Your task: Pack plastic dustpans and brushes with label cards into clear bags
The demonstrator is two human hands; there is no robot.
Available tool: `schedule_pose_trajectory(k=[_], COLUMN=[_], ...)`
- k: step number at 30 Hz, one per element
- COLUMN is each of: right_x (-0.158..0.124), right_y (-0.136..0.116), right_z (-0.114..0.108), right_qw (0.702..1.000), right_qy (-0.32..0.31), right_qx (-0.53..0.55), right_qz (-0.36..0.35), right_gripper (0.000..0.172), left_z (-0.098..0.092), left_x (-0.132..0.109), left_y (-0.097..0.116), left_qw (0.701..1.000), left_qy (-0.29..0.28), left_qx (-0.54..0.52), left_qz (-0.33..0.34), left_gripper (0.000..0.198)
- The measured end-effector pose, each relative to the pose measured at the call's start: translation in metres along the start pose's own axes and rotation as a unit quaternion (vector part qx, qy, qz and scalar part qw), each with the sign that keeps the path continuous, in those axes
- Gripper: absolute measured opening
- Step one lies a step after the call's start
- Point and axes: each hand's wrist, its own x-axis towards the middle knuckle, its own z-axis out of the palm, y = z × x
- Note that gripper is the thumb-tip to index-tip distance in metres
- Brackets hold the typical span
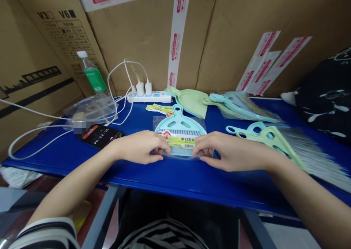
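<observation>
Item under inspection: a light blue dustpan (179,123) sealed or sleeved in a clear plastic bag (160,123), lying flat on a blue table (131,170) near its front edge, directly between the hands, with the handle end pointing away from the person. A printed paper label (179,140) lies across the pan, with its barcode showing through the film. No damage is visible at this view.

The left hand (138,146) and right hand (227,152) flank the bag. The fingers of both are curled and closed, gripping the film at the lower part of the pan, with the fingertips close together but not touching.

Risks noted: the film looks thin and slick, so a loose pinch could let it slide, and a hard pull could crease it over the label or tear it. The short distance to the table edge means a careless drag toward the body could tip the pan over. A black phone (100,135) and a white cable (35,143) lie near the left forearm and could snag it. Loose green and blue dustpans (270,141) with grey bristles (312,157) sit just beside the right wrist, within reach of a careless sideways sweep.
</observation>
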Motion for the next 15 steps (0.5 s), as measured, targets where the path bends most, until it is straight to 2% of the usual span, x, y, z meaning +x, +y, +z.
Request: schedule_pose_trajectory(k=[9, 15], right_x=[-0.0011, -0.0014], right_y=[0.0067, 0.0037], right_z=[0.0023, 0.0020], right_qw=[1.000, 1.000], right_qy=[-0.002, 0.006], right_qx=[0.006, 0.007], right_qz=[-0.003, -0.010], right_gripper=[0.028, 0.022], left_z=[0.0022, 0.0023], left_x=[0.0013, 0.0024], left_y=[-0.0007, -0.0014], left_qw=[1.000, 1.000], left_qy=[0.006, 0.002], left_qx=[0.001, 0.001], left_qz=[0.006, -0.001], left_gripper=[0.023, 0.021])
